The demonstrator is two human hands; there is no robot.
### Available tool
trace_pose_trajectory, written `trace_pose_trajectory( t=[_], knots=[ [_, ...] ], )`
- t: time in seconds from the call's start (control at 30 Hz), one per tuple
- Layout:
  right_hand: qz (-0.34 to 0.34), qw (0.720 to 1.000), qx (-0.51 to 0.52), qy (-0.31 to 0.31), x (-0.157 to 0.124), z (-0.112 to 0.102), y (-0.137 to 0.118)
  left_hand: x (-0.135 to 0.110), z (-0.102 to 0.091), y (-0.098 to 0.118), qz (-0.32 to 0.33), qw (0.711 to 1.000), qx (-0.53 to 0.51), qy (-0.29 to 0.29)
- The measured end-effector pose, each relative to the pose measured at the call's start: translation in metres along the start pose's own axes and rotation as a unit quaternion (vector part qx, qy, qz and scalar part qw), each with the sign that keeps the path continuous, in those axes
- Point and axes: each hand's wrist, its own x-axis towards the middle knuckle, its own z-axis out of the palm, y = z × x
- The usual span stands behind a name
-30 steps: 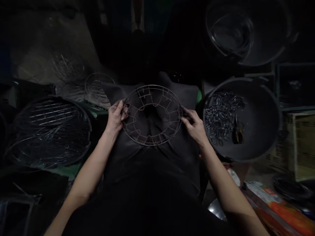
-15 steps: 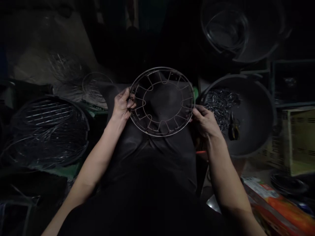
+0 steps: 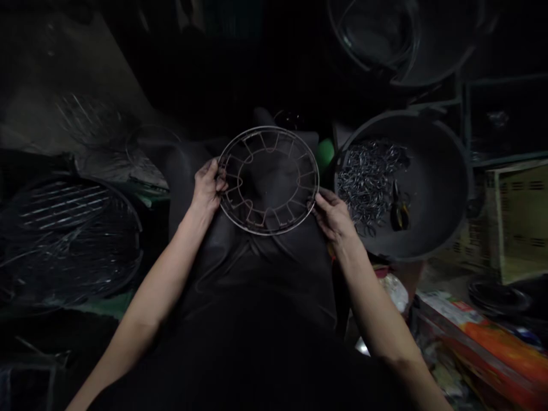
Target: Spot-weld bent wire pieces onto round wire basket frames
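Observation:
A round wire frame (image 3: 270,233) is held out over my lap, its outer rings joined to a smaller inner ring by bent wire loops. My left hand (image 3: 207,185) pinches its left rim, fingers curled around the wire. On the lower right rim, my right hand (image 3: 333,214) grips with thumb and fingers, the fingertips partly hidden behind the ring. Dark cloth (image 3: 257,268) covers my legs beneath the frame.
A dark basin (image 3: 440,188) at right holds many small bent wire pieces (image 3: 368,177) and yellow-handled pliers (image 3: 399,214). Wire lengths fill a container (image 3: 77,228) at left. Another tub (image 3: 445,63) stands at upper right, a yellow crate (image 3: 520,228) beyond the basin, and an orange-red package (image 3: 492,342) lower right.
The whole view has shifted, so the basin and frame appear further left. The wire frame tilts slightly differently, and both hands keep their hold on its rim.

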Motion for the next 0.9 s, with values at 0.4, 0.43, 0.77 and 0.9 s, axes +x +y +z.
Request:
trace_pose_trajectory(
  t=[0.4, 0.43, 0.77, 0.9],
  knots=[
    [-0.021, 0.999, 0.001, -0.031, -0.039, 0.014, -0.021, -0.029, 0.012, 0.004, -0.001, 0.994, -0.081, 0.067],
    [-0.025, 0.999, -0.001, -0.04, -0.043, 0.016, -0.019, -0.029, 0.012, 0.004, 0.006, 0.994, -0.085, 0.067],
    [0.0, 0.997, 0.083, -0.005, -0.063, 0.021, -0.017, -0.043, 0.011, 0.018, -0.02, 0.994, -0.089, 0.066],
    [-0.016, 0.992, 0.128, 0.014, -0.066, 0.028, -0.02, -0.052, 0.014, 0.021, 0.019, 0.994, -0.067, 0.083]
  ],
)
